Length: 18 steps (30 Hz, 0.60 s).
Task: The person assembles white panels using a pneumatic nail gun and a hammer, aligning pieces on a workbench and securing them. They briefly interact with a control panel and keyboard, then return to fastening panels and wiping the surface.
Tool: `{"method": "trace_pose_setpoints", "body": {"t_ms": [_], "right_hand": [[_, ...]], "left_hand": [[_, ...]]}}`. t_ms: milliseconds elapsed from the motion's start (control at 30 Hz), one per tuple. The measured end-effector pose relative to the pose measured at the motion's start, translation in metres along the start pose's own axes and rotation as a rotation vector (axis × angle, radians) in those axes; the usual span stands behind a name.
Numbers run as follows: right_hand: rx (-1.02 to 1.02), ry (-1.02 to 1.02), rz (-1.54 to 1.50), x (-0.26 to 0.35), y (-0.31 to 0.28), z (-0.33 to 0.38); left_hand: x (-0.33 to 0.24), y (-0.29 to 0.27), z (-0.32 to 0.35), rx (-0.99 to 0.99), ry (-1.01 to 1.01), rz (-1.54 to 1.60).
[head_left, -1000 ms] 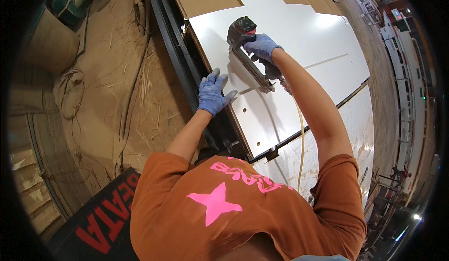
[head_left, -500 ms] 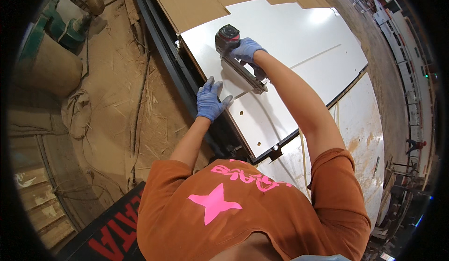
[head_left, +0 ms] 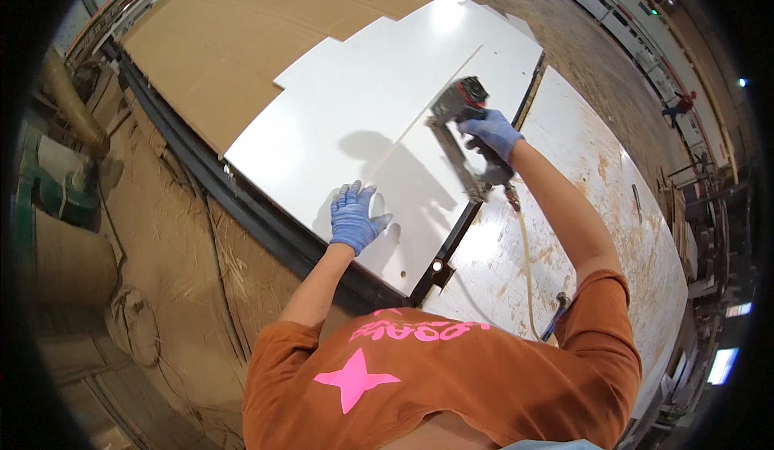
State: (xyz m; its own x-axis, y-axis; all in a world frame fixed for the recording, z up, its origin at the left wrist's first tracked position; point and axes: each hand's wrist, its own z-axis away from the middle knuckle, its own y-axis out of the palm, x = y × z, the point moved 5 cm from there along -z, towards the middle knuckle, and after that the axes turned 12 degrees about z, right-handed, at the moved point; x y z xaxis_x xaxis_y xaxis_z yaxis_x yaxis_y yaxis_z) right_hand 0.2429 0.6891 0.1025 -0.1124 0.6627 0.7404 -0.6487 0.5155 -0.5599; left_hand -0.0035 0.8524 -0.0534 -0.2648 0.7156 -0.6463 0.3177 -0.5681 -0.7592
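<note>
Right of centre, the right hand (head_left: 493, 134) has its fingers curled round a nail gun (head_left: 451, 145), raised above the white board (head_left: 363, 87); a hose (head_left: 526, 256) runs down from it. Near the middle, the left hand (head_left: 353, 218) rests palm-down on the board, fingers slightly spread, gripping nothing. Cardboard (head_left: 274, 31) lies upper left.

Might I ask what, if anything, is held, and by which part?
The right hand holds the nail gun, its grip round the handle; the left hand, over the white panel, holds nothing.
</note>
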Motion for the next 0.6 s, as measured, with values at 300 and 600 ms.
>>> {"method": "trace_pose_setpoints", "body": {"t_ms": [300,600], "right_hand": [[-0.299,0.190,-0.089,-0.067,-0.141,-0.110],[-0.386,0.118,0.118,-0.022,-0.175,-0.335]], "left_hand": [[-0.043,0.034,-0.142,0.164,0.029,-0.082],[-0.058,0.054,-0.158,0.136,0.097,0.099]]}}
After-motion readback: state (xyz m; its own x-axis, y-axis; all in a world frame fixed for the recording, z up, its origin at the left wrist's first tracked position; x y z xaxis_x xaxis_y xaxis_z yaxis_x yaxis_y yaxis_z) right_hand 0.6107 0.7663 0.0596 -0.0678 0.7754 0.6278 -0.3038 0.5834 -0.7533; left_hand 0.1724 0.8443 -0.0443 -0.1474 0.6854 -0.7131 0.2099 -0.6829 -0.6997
